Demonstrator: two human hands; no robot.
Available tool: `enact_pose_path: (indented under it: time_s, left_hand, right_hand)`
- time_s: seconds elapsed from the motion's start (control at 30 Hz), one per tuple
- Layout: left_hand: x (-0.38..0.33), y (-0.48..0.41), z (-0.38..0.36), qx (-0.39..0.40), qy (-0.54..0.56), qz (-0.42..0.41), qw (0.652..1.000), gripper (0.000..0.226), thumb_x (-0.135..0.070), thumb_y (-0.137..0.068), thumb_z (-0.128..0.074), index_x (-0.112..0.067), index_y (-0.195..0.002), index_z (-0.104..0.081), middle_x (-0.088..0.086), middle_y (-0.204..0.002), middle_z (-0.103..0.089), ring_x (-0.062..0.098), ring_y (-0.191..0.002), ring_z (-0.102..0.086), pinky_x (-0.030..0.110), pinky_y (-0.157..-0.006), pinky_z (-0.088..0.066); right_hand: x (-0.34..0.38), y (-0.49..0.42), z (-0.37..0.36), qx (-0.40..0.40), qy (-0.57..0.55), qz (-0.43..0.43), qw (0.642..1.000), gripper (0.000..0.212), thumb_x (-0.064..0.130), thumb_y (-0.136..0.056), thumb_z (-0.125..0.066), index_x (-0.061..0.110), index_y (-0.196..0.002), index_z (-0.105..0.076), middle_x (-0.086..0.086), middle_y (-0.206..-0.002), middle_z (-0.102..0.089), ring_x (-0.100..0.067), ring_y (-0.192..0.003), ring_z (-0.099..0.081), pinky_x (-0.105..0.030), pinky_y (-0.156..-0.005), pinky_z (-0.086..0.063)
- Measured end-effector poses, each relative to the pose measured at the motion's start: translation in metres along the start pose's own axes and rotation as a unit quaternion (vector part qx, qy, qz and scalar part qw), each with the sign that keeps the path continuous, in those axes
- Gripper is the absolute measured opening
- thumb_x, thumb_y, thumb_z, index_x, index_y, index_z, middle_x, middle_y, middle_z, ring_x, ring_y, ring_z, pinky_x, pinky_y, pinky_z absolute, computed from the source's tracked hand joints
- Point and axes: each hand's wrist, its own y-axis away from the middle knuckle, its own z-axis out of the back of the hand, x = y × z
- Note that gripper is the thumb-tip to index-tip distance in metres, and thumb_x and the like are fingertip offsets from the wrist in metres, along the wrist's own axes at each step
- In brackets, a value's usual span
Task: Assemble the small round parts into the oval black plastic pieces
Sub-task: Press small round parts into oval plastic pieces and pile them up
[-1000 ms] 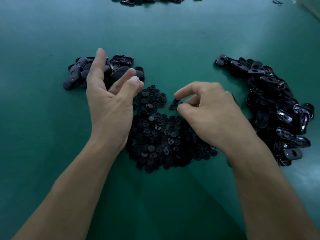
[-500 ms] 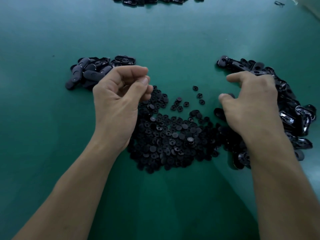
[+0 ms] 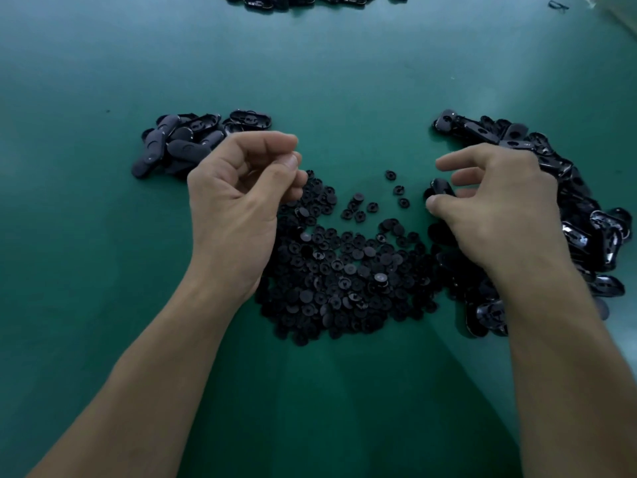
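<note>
A heap of small round black parts (image 3: 344,274) lies in the middle of the green table (image 3: 344,81), with a few loose ones beyond it. My right hand (image 3: 496,205) is at the heap's right edge and pinches an oval black piece (image 3: 440,188) between thumb and fingers. A large pile of oval black pieces (image 3: 579,215) stretches behind and to the right of that hand. My left hand (image 3: 241,198) hovers at the heap's left edge, fingers curled and thumb against the index fingertip, with nothing visible in it.
A smaller pile of oval pieces (image 3: 186,143) lies at the left, just beyond my left hand. Another dark pile (image 3: 310,0) sits at the far edge of the view. One small dark item (image 3: 558,5) lies at the far right.
My left hand drew back from the left pile and curled its fingers. My right hand swung from the round parts to the right pile and took hold of an oval piece.
</note>
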Motion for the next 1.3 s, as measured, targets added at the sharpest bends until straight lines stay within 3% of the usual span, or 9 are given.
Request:
enact_pose_path:
  time_s: [0.27, 0.5, 0.6, 0.73, 0.83, 0.9, 1.03, 1.17, 1.3]
  left_hand:
    - [0.001, 0.000, 0.000, 0.013, -0.009, -0.007, 1.000, 0.010, -0.007, -0.092, -0.065, -0.016, -0.097, -0.069, 0.000, -0.084, -0.070, 0.012, -0.075, -0.067, 0.023, -0.070, -0.053]
    - [-0.006, 0.006, -0.004, 0.087, -0.051, -0.037, 0.994, 0.016, -0.013, -0.091, -0.071, -0.020, -0.106, -0.068, -0.009, -0.081, -0.071, 0.003, -0.071, -0.065, 0.017, -0.070, -0.053]
    - [-0.008, 0.007, -0.006, 0.084, -0.084, -0.048, 0.992, 0.010, -0.010, -0.091, -0.070, -0.020, -0.093, -0.071, -0.015, -0.076, -0.073, -0.002, -0.066, -0.064, 0.014, -0.064, -0.051]
    - [-0.007, 0.007, -0.004, 0.052, -0.070, -0.036, 0.996, 0.008, -0.010, -0.091, -0.071, -0.017, -0.089, -0.071, -0.010, -0.075, -0.073, 0.003, -0.061, -0.067, 0.016, -0.060, -0.053]
    - [-0.004, 0.005, -0.003, 0.023, -0.048, -0.039, 0.998, 0.005, -0.010, -0.092, -0.070, -0.015, -0.091, -0.070, -0.008, -0.076, -0.073, 0.007, -0.061, -0.067, 0.019, -0.061, -0.054]
    - [-0.003, 0.004, -0.003, 0.009, -0.032, -0.035, 0.999, 0.005, -0.010, -0.093, -0.069, -0.015, -0.092, -0.069, -0.008, -0.074, -0.072, 0.007, -0.060, -0.067, 0.019, -0.060, -0.054]
    - [-0.001, 0.003, -0.003, 0.014, -0.024, -0.033, 0.999, 0.008, -0.006, -0.092, -0.070, -0.013, -0.096, -0.067, -0.006, -0.075, -0.072, 0.009, -0.065, -0.069, 0.021, -0.064, -0.055]
    - [0.000, 0.003, -0.003, 0.022, -0.024, -0.036, 0.999, 0.013, -0.001, -0.090, -0.071, -0.010, -0.098, -0.066, -0.004, -0.076, -0.072, 0.011, -0.069, -0.069, 0.022, -0.068, -0.055]
    - [-0.001, 0.003, -0.002, 0.024, -0.028, -0.037, 0.999, 0.014, 0.000, -0.089, -0.071, -0.012, -0.096, -0.066, -0.005, -0.077, -0.072, 0.012, -0.070, -0.070, 0.023, -0.069, -0.056]
  right_hand:
    - [0.019, 0.007, -0.003, -0.088, -0.094, 0.123, 0.984, 0.027, 0.001, -0.085, -0.071, 0.023, -0.099, -0.075, 0.025, -0.081, -0.061, 0.018, -0.081, -0.063, 0.000, -0.074, -0.048]
    - [0.046, 0.024, -0.017, 0.093, -0.276, 0.205, 0.934, 0.029, 0.002, -0.079, -0.081, 0.028, -0.087, -0.071, 0.007, -0.084, -0.075, -0.006, -0.081, -0.074, -0.024, -0.078, -0.060]
    - [0.048, 0.026, -0.019, 0.089, -0.296, 0.192, 0.932, 0.027, 0.007, -0.079, -0.083, 0.029, -0.085, -0.071, 0.007, -0.083, -0.074, -0.006, -0.079, -0.074, -0.023, -0.076, -0.060]
    - [0.043, 0.026, -0.015, 0.059, -0.164, 0.187, 0.967, 0.021, 0.031, -0.077, -0.086, 0.032, -0.090, -0.071, 0.013, -0.082, -0.068, 0.002, -0.075, -0.066, -0.009, -0.068, -0.050]
    - [0.039, 0.026, -0.015, 0.167, -0.004, 0.165, 0.972, 0.030, 0.045, -0.072, -0.086, 0.036, -0.097, -0.073, 0.015, -0.083, -0.064, 0.003, -0.073, -0.058, -0.010, -0.061, -0.042]
    - [0.038, 0.027, -0.018, 0.222, 0.039, 0.148, 0.963, 0.023, 0.043, -0.075, -0.085, 0.037, -0.094, -0.072, 0.015, -0.082, -0.063, 0.003, -0.072, -0.056, -0.014, -0.061, -0.041]
    - [0.039, 0.027, -0.023, 0.215, 0.016, 0.141, 0.966, 0.015, 0.026, -0.084, -0.079, 0.036, -0.077, -0.071, 0.017, -0.070, -0.065, 0.006, -0.065, -0.059, -0.003, -0.060, -0.043]
    - [0.040, 0.029, -0.026, 0.212, 0.024, 0.149, 0.966, 0.006, 0.026, -0.089, -0.073, 0.031, -0.085, -0.072, 0.012, -0.081, -0.067, -0.009, -0.080, -0.064, -0.033, -0.079, -0.057]
    - [0.042, 0.031, -0.028, 0.209, 0.033, 0.160, 0.964, 0.006, 0.026, -0.094, -0.065, 0.028, -0.089, -0.065, 0.012, -0.086, -0.063, -0.011, -0.083, -0.061, -0.035, -0.079, -0.054]
